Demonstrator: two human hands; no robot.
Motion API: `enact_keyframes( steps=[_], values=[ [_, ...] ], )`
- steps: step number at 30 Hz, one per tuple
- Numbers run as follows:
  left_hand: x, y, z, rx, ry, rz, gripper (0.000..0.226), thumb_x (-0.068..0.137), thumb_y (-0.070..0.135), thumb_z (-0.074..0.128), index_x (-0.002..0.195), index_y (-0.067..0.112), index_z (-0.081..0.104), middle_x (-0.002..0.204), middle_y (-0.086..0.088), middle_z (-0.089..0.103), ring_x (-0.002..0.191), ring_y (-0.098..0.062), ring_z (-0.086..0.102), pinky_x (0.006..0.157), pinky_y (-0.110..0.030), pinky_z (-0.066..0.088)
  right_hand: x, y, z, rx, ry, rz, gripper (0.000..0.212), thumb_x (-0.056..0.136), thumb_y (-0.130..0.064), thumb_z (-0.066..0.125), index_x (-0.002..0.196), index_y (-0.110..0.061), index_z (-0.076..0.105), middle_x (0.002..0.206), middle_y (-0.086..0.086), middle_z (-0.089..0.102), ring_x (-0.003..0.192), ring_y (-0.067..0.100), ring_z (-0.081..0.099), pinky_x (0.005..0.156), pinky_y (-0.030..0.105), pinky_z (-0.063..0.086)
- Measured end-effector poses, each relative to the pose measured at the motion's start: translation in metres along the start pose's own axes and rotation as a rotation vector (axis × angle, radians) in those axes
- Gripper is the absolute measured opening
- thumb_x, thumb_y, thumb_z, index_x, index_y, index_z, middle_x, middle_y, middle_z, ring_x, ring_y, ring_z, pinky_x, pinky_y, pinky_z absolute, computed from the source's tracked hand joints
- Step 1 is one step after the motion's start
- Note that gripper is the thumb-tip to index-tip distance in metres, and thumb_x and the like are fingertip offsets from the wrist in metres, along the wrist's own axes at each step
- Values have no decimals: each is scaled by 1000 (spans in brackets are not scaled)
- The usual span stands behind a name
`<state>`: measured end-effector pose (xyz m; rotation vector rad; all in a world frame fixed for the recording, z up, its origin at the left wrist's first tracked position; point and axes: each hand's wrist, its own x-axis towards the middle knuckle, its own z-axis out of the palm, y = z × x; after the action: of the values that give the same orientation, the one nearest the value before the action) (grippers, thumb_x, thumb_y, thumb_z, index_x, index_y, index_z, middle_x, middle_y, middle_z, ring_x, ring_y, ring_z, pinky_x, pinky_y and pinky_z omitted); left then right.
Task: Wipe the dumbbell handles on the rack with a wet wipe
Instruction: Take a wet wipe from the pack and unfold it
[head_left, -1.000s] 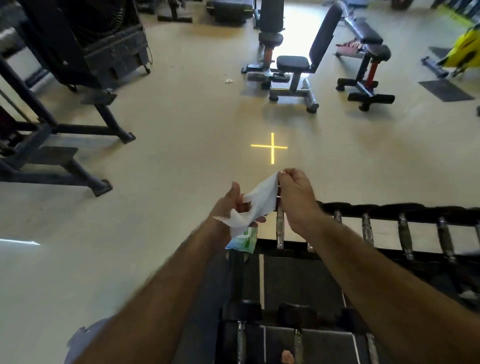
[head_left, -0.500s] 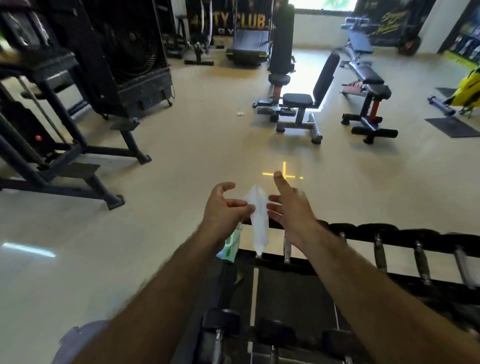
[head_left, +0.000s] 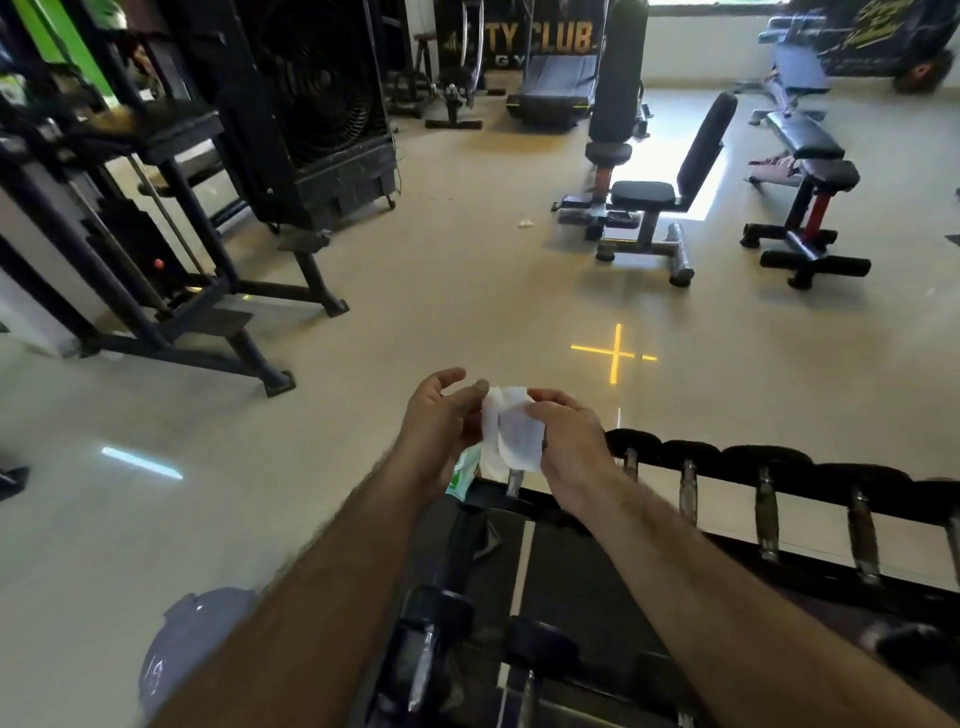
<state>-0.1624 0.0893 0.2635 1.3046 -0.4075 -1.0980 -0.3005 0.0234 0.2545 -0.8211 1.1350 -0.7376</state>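
Observation:
A white wet wipe (head_left: 511, 434) is bunched between both my hands above the left end of the dumbbell rack (head_left: 561, 561). My left hand (head_left: 441, 426) pinches its left edge with the thumb; my right hand (head_left: 569, 436) grips its right side. A green wipe packet (head_left: 464, 475) peeks out just below my left hand, though whether that hand is holding it is hidden. Black dumbbells with metal handles (head_left: 763, 512) line the rack's far rail to the right. More dumbbells (head_left: 423, 657) sit on the near rail.
Open beige floor with a yellow cross mark (head_left: 615, 353) lies beyond the rack. A black machine frame (head_left: 171, 306) and large fan (head_left: 322, 114) stand at left. Weight benches (head_left: 654, 208) stand at back right. A grey shoe toe (head_left: 192, 639) shows at lower left.
The wipe hung straight down from my fingers before; now both hands have gathered it into a wad. The view has tilted up, showing more of the gym.

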Motion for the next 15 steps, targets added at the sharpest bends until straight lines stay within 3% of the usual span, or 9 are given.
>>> enact_keyframes(
  steps=[2, 4, 9, 11, 15],
  values=[
    [2, -3, -3, 31, -12, -19, 74, 84, 17, 88, 143, 17, 43, 113, -19, 76, 102, -34, 76, 97, -56, 59, -3, 0, -1, -28, -5, -9, 21, 98, -5, 66, 101, -22, 78, 117, 8, 70, 110, 33, 66, 94, 50, 62],
    [4, -4, -3, 208, 22, 22, 83, 77, 9, 92, 142, 21, 42, 107, -15, 76, 101, -31, 76, 93, -53, 62, -7, 0, 0, -108, 5, -78, 19, 98, -5, 63, 105, -19, 74, 112, 6, 69, 103, 28, 66, 86, 44, 62],
    [13, 8, -11, 605, 217, 199, 65, 81, 3, 72, 138, 22, 46, 88, -4, 75, 87, -19, 73, 82, -40, 63, -6, 0, 8, -158, 147, -279, 18, 97, 0, 58, 106, -10, 70, 96, -4, 62, 83, 12, 59, 61, 21, 49],
    [18, 15, -16, 602, 262, 173, 62, 79, 1, 69, 135, 20, 48, 90, -5, 74, 86, -22, 72, 77, -39, 63, -2, 0, 11, -108, 170, -275, 18, 96, 4, 59, 107, -6, 70, 94, -3, 61, 82, 13, 58, 58, 18, 48],
    [28, 30, -26, 355, 210, 68, 55, 80, -4, 67, 129, 15, 53, 106, -21, 69, 84, -29, 67, 72, -41, 59, -1, 2, 24, -94, 175, -177, 17, 97, -5, 67, 113, -12, 68, 102, 2, 63, 85, 16, 57, 65, 30, 47]
  ],
)
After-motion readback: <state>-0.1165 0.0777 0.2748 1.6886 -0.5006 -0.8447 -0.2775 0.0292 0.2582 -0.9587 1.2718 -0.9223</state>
